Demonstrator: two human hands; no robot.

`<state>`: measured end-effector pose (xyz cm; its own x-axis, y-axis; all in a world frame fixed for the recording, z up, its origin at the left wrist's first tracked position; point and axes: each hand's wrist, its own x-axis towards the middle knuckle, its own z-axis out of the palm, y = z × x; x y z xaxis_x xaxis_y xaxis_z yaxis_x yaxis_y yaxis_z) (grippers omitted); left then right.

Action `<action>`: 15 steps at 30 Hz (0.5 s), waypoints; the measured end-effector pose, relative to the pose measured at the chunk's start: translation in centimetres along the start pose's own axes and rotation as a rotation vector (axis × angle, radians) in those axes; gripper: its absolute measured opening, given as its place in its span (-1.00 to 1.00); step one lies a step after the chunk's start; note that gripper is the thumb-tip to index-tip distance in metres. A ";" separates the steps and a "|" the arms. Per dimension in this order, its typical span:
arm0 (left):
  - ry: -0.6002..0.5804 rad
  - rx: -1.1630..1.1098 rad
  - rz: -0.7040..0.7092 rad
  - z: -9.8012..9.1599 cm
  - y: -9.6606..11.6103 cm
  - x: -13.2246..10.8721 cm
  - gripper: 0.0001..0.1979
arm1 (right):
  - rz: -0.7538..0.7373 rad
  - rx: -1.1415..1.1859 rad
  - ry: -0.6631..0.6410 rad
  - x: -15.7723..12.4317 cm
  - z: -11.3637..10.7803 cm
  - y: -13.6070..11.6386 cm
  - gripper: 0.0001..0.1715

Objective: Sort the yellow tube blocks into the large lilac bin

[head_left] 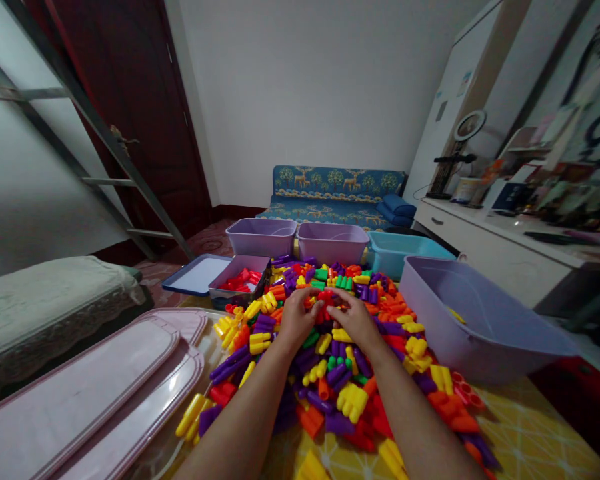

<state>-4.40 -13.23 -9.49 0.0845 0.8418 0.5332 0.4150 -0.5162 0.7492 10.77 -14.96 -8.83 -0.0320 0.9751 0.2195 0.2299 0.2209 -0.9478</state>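
A wide heap of plastic building blocks [353, 401] in yellow, purple, orange, red and green covers the middle of the table. Over the heap, my left hand [300, 313] curls its fingers at the left side of a red plastic block [325, 298]. From the right, my right hand [349, 315] closes on the same red block, thumb and fingers bent around it. Fingers partly hide the red block, so its full shape does not show. Several more red blocks [241, 280] lie in an open box [220, 293] left of the heap.
Purple bins [263, 230] and a blue bin [410, 248] line the table's far side. A larger purple bin [480, 333] with a yellow piece inside stands at right. Pink lids [95, 393] lie at left. A blue-rimmed lid [197, 273] rests beside the box.
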 end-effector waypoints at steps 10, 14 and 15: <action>0.235 -0.545 -0.258 -0.2 -0.6 1.1 -0.73 | 0.084 0.138 0.088 -0.1 0.0 0.4 -0.48; 0.342 -0.811 -0.431 -1.8 -0.2 2.1 -0.67 | 0.086 0.105 0.095 0.1 0.0 0.8 -0.51; 0.369 -0.902 -0.482 -2.5 0.0 2.4 -0.69 | 0.085 0.105 0.099 0.1 0.0 0.9 -0.51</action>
<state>-6.45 -11.63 -7.25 -0.2489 0.9654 0.0775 -0.4996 -0.1965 0.8437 10.97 -14.62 -9.63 0.0803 0.9848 0.1541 0.1244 0.1435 -0.9818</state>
